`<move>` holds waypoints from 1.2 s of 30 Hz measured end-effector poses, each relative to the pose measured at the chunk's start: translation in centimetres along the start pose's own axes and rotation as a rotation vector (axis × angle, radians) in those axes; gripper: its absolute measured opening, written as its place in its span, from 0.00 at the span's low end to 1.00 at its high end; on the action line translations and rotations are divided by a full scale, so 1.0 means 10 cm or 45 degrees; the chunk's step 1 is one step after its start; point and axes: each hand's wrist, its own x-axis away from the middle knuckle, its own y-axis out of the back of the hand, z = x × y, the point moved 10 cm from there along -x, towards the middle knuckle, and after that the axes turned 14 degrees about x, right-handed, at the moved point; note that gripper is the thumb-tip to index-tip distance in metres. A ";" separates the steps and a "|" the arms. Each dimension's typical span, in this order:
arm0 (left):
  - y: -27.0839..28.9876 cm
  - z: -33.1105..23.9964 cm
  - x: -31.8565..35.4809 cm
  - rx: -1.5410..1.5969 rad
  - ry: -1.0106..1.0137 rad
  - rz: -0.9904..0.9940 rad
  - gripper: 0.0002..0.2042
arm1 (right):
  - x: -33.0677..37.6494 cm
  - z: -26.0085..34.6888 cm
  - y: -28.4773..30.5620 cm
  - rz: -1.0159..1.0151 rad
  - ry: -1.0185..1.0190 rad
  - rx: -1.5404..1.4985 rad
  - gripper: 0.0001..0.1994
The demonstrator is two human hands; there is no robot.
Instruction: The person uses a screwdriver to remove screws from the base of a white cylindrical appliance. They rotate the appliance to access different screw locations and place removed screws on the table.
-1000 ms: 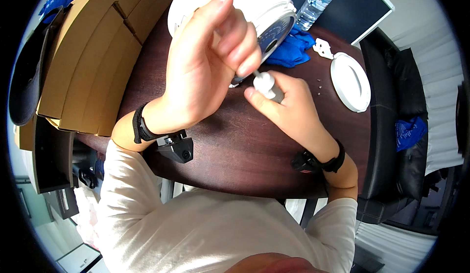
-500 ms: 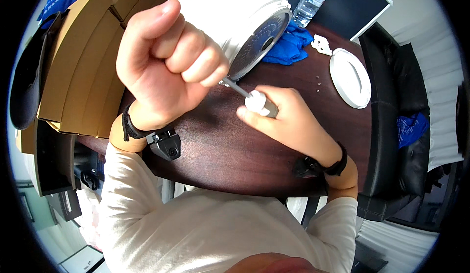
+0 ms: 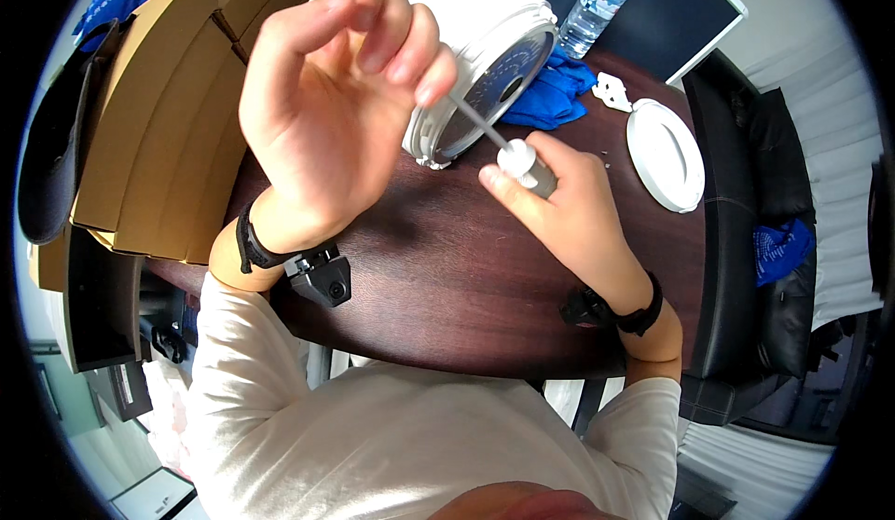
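Dark wood table [image 3: 447, 268], cardboard boxes [image 3: 158, 119] at left, white bucket [image 3: 475, 54] on its side. I see the right hand [image 3: 569, 212] gripping a small white bottle [image 3: 527, 164]; the left hand [image 3: 336, 110] pinches its thin applicator rod [image 3: 471, 121], fingertips closed. I judge: steady the bottle, draw the rod along its axis.

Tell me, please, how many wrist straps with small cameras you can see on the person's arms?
2: one on the left wrist, its camera hanging below; one on the right wrist, above the table edge. None seems hidden.
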 end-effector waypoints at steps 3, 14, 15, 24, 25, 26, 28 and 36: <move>0.13 0.06 0.06 -0.026 -0.100 -0.324 0.10 | 0.02 -0.05 0.13 -0.354 0.083 0.262 0.13; -0.09 0.10 0.06 0.114 0.122 0.173 0.24 | 0.03 0.19 -0.26 0.122 0.228 -0.240 0.14; -0.11 0.09 0.07 0.113 0.134 0.196 0.23 | 0.04 0.19 -0.34 0.186 0.261 -0.371 0.14; -0.26 0.14 0.07 0.173 0.256 0.389 0.17 | 0.27 0.29 -0.63 1.205 0.236 -1.110 0.23; -0.28 0.12 0.03 0.077 0.303 0.497 0.16 | 0.23 0.21 -0.56 1.081 0.174 -1.099 0.23; -0.20 0.10 -0.01 -0.132 0.209 0.369 0.16 | 0.20 0.11 -0.49 0.981 0.185 -1.078 0.24; -0.15 0.02 -0.12 -0.464 0.049 0.321 0.21 | 0.18 -0.17 -0.37 0.756 0.196 -1.003 0.25; 0.04 0.08 -0.29 -2.108 -0.308 0.419 0.28 | 0.24 -0.58 -0.29 0.459 -0.129 -1.240 0.14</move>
